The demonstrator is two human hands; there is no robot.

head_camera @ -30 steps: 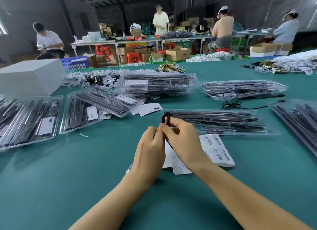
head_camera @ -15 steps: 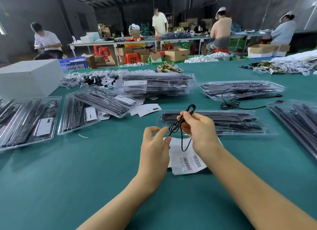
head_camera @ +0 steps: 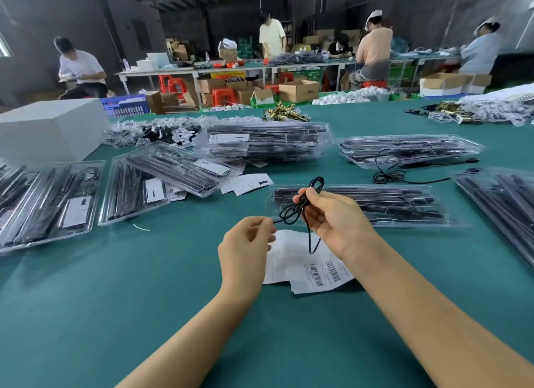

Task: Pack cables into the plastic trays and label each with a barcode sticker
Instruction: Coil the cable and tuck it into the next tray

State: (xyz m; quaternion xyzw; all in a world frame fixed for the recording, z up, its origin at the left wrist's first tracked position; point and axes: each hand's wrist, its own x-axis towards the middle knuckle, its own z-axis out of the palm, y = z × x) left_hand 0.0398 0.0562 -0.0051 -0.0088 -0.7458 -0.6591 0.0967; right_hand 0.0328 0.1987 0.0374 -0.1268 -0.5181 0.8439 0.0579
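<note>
My right hand (head_camera: 335, 217) holds a thin black cable (head_camera: 291, 212) in loose loops above the green table, thumb and fingers curled round it. One strand hangs down in front of the palm. My left hand (head_camera: 245, 243) pinches the cable's free end just left of the loops. Under both hands lies a white sheet of barcode stickers (head_camera: 315, 269). Right behind my right hand sits a clear plastic tray (head_camera: 404, 205) with black cables in it.
Stacks of filled clear trays (head_camera: 268, 145) ring the work spot: far left (head_camera: 46, 205), centre left (head_camera: 173, 168), back right (head_camera: 404, 150) and right edge (head_camera: 502, 202). A loose black cable (head_camera: 390, 175) and a white box (head_camera: 49, 127) lie beyond. Other people work at far tables.
My hands have come apart. The right one lifted the cable bundle up and right and its loops have loosened; the left now pinches only the end. The sticker sheet shifted slightly.
</note>
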